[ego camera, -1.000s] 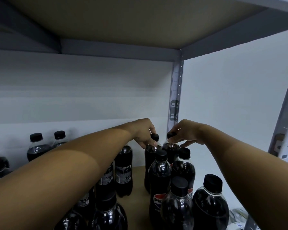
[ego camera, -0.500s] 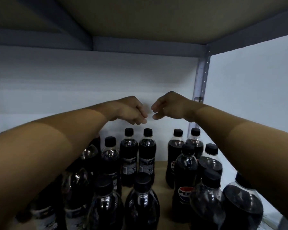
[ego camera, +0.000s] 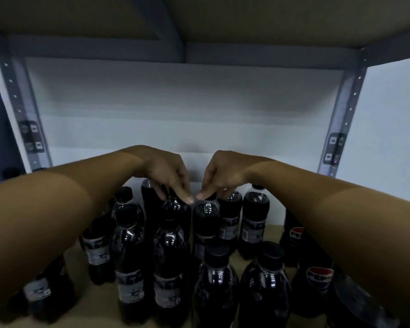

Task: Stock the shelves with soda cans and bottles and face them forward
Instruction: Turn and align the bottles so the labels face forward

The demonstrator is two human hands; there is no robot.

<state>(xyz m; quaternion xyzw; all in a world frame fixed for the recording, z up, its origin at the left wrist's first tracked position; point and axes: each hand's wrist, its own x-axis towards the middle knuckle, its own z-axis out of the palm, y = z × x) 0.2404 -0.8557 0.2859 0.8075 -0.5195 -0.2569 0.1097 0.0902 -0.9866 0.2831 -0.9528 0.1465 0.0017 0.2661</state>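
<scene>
Several dark cola bottles with black caps stand on the brown shelf board (ego camera: 97,311). My left hand (ego camera: 166,171) reaches in from the left and grips the cap of one back-row bottle (ego camera: 175,209) with curled fingers. My right hand (ego camera: 223,174) comes from the right and pinches the cap of the neighbouring bottle (ego camera: 206,216). The two hands' fingertips almost meet above these bottles. Most bottles show small grey labels, while two at the right, one of them (ego camera: 318,280), show a red, white and blue logo.
The underside of the upper shelf (ego camera: 199,17) hangs close overhead. Grey perforated uprights stand at the back left (ego camera: 24,110) and back right (ego camera: 341,114). A white wall (ego camera: 187,119) closes the back. My forearms cross over the outer bottles.
Both hands have dropped from above the bottles onto two bottle caps in the back row. The view has shifted left, so the left upright shows now.
</scene>
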